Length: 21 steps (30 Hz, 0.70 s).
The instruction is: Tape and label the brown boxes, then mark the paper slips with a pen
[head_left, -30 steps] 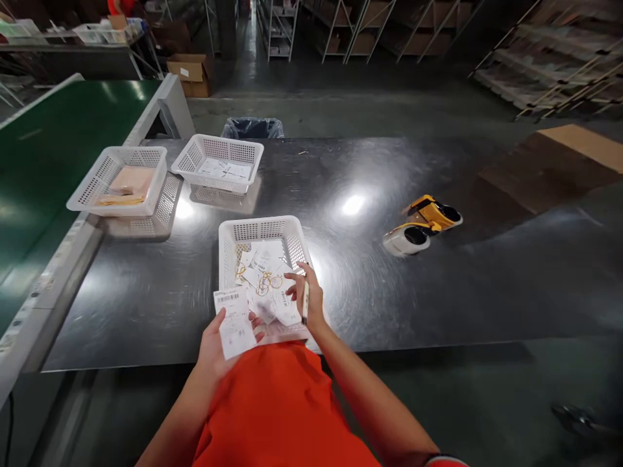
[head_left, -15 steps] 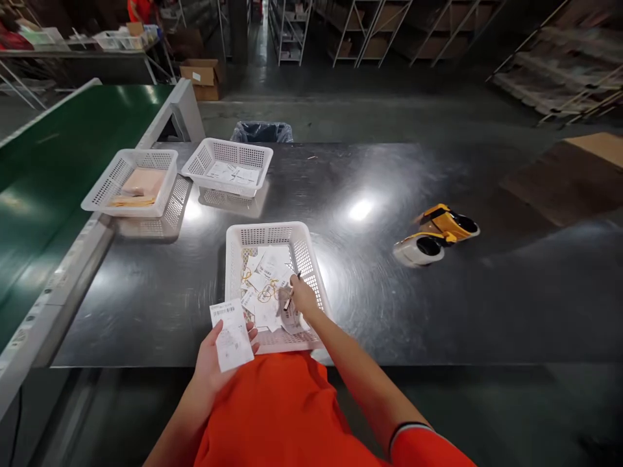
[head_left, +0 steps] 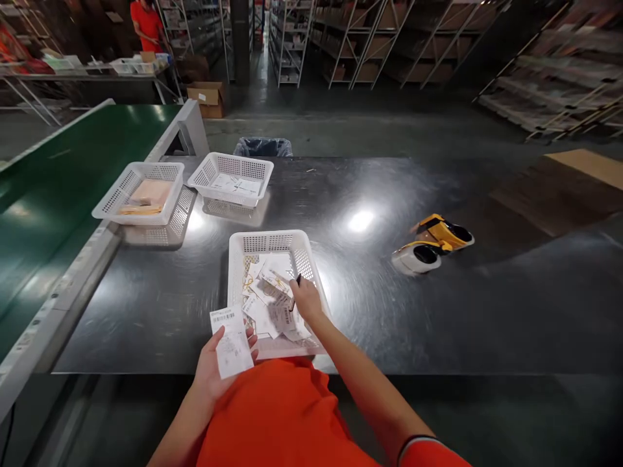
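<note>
Papers (head_left: 264, 319) shifted in basket (head_left: 267, 233), hands (head_left: 210, 364) (head_left: 308, 300) clamped on printed slip (head_left: 232, 347) and pen (head_left: 293, 304), glossy table (head_left: 374, 305), shelving (head_left: 291, 55) beyond

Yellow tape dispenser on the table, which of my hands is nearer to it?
Right. Your right hand, holding a pen, is left of the yellow tape dispenser and lower in view; your left hand, holding a paper slip, is farther left.
</note>
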Each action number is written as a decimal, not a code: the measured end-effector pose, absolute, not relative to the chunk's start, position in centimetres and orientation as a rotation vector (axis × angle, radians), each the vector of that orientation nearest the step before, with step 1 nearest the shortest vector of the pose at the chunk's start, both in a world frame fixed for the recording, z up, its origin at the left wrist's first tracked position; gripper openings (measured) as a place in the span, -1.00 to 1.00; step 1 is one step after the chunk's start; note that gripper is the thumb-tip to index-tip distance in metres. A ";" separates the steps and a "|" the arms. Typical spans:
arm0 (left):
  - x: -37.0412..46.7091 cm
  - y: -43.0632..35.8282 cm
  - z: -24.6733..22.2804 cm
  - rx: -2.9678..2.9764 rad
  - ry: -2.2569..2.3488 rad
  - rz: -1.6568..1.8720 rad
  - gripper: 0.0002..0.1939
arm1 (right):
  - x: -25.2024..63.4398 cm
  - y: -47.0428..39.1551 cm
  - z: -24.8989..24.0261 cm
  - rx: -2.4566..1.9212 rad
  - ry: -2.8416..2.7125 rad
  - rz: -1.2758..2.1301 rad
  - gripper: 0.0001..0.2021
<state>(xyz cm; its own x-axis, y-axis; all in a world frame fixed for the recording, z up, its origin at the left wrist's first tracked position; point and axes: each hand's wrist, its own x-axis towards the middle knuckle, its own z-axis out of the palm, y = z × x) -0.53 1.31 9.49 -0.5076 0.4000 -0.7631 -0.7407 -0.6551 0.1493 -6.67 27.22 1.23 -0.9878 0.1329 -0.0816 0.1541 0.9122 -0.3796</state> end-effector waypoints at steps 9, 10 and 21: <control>-1.1 2.8 8.5 -0.852 0.608 2.233 -0.35 | -2.7 26.6 6.4 0.318 3.002 -1.300 -0.93; -1.3 3.3 8.3 -0.822 0.587 2.275 -0.35 | -1.9 25.3 6.8 0.361 2.866 -1.593 -0.89; -1.3 4.4 8.9 -0.528 0.347 2.315 -0.21 | 2.1 17.9 8.7 0.373 2.393 -2.081 -0.79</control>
